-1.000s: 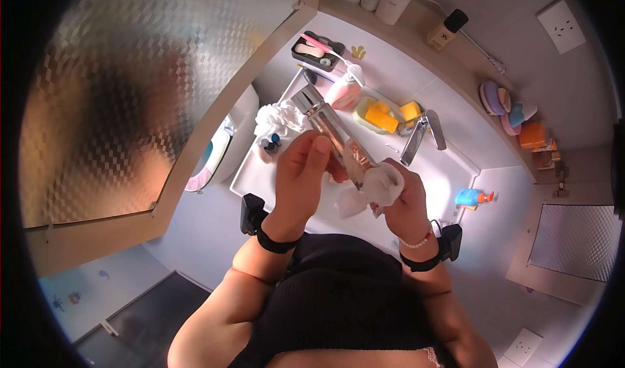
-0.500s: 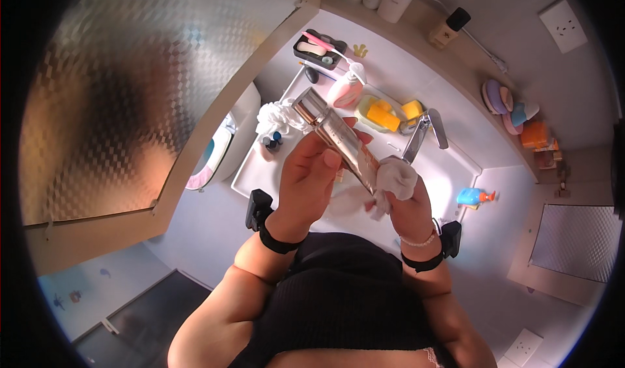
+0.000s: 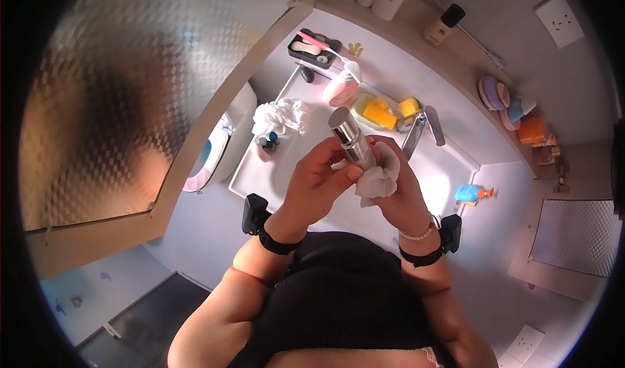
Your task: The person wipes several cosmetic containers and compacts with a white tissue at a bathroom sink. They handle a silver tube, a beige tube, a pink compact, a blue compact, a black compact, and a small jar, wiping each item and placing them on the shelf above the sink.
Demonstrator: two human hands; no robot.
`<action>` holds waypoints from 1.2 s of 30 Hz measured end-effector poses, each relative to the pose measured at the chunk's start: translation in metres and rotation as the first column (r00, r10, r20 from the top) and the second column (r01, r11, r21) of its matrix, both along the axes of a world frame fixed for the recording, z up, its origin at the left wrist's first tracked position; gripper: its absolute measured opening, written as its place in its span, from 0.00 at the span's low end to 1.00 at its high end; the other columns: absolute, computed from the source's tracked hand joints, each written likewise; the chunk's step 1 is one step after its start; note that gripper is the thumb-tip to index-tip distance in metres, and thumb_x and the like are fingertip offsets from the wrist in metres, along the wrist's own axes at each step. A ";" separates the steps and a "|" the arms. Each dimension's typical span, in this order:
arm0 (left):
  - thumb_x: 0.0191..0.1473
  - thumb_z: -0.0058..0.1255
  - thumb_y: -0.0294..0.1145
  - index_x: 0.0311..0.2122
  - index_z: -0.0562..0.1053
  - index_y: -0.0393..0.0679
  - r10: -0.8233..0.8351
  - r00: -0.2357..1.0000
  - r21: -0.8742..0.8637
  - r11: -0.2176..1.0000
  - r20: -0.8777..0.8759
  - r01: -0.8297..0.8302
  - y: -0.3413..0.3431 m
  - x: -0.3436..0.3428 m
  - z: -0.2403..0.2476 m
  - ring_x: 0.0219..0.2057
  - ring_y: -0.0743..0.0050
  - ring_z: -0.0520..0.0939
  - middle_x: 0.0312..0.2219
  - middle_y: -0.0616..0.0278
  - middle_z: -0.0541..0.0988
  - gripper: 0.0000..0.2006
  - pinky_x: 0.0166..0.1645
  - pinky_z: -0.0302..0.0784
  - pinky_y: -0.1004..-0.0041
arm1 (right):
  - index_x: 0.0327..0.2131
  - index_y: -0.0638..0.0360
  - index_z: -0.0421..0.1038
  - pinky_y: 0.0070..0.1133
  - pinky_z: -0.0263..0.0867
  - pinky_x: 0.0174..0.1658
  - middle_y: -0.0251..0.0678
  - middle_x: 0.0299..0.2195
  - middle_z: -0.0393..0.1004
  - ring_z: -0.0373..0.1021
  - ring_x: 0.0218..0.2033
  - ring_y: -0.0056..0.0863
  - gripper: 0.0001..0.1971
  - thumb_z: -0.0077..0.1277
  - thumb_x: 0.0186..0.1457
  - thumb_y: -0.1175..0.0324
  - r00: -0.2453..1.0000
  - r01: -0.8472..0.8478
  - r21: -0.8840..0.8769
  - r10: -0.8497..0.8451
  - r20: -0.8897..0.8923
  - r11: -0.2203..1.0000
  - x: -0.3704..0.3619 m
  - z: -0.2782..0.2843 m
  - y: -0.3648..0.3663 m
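A cosmetic bottle [image 3: 357, 150] with a shiny silver cap is held over the washbasin [image 3: 241, 182], cap tilted up and away from me. My left hand [image 3: 317, 184] closes round its left side, thumb across the lower part. A crumpled white tissue or cloth [image 3: 377, 184] is in my right hand [image 3: 407, 198], wrapped against the bottle's lower right side. The bottle's base is hidden by the tissue and my fingers.
Behind the bottle stand a pink pump bottle [image 3: 340, 90], yellow sponges [image 3: 379, 115] in a dish and a chrome tap [image 3: 414, 133]. A white bath puff [image 3: 281, 116] lies at the left rim. A blue bottle [image 3: 467, 193] sits right; a shelf [image 3: 416, 36] runs above.
The bottle has been turned and drawn nearer, now more upright with its cap further right and lower. The tissue has shifted left and up along it, and both hands have come closer together.
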State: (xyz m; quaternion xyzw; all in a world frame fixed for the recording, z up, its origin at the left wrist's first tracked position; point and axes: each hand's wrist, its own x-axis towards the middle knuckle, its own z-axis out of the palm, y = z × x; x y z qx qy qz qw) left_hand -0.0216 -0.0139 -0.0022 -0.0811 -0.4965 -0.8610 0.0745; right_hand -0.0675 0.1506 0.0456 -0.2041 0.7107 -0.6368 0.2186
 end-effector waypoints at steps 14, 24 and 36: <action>0.66 0.49 0.44 0.61 0.64 0.38 0.000 1.000 0.319 0.948 -0.019 0.006 -0.011 -0.003 -0.005 0.51 0.63 0.81 0.52 0.53 0.77 0.25 0.50 0.84 0.66 | 0.65 0.63 0.58 0.21 0.63 0.57 0.34 0.58 0.67 0.65 0.55 0.22 0.35 0.58 0.54 0.78 0.976 -0.153 -0.220 0.181 0.117 0.964 0.000 -0.001 0.008; 0.66 0.50 0.44 0.61 0.65 0.39 0.016 1.000 0.326 0.945 -0.006 -0.013 -0.011 -0.006 -0.003 0.51 0.61 0.81 0.53 0.49 0.75 0.25 0.49 0.85 0.64 | 0.52 0.62 0.69 0.19 0.67 0.51 0.34 0.48 0.73 0.70 0.47 0.22 0.19 0.54 0.57 0.79 1.000 0.014 -0.013 -0.014 -0.001 1.000 0.004 0.004 0.012; 0.63 0.54 0.28 0.56 0.67 0.40 -0.024 0.997 0.033 0.999 0.072 0.021 -0.001 -0.001 -0.003 0.50 0.72 0.79 0.49 0.57 0.78 0.18 0.56 0.77 0.69 | 0.46 0.59 0.70 0.18 0.70 0.36 0.30 0.35 0.74 0.71 0.32 0.18 0.15 0.60 0.56 0.69 0.997 0.073 0.030 -0.072 -0.019 0.997 -0.002 -0.013 0.009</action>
